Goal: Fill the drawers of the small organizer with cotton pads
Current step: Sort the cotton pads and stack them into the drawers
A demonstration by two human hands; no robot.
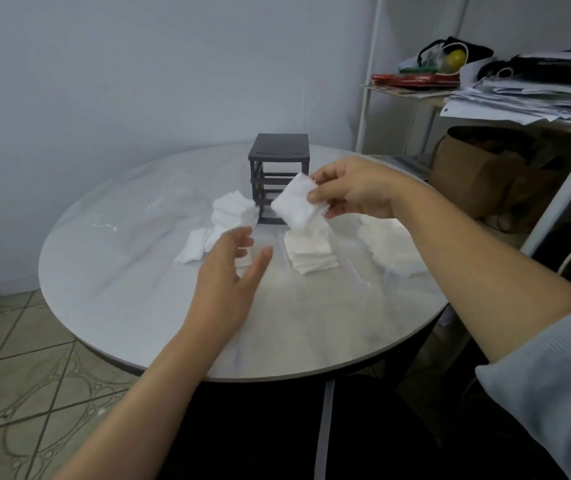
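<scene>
Right hand (356, 190) pinches cotton pad (296, 200); left hand (230, 268) open.

1. The small organizer (278, 157), a dark grey frame with open slots, stands upright, far centre.
2. A stack (234, 211) of white square cotton pads sits just left of it; a taller stack (310, 249) stands nearer, right.
3. One pad (296, 202) hangs tilted above the taller stack, pinched by the right hand (353, 190).

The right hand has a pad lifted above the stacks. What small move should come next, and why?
Probably carry the cotton pad on to the organizer just behind it. The right hand already pinches the pad clear of the stack, and the left hand is free to help.
</scene>
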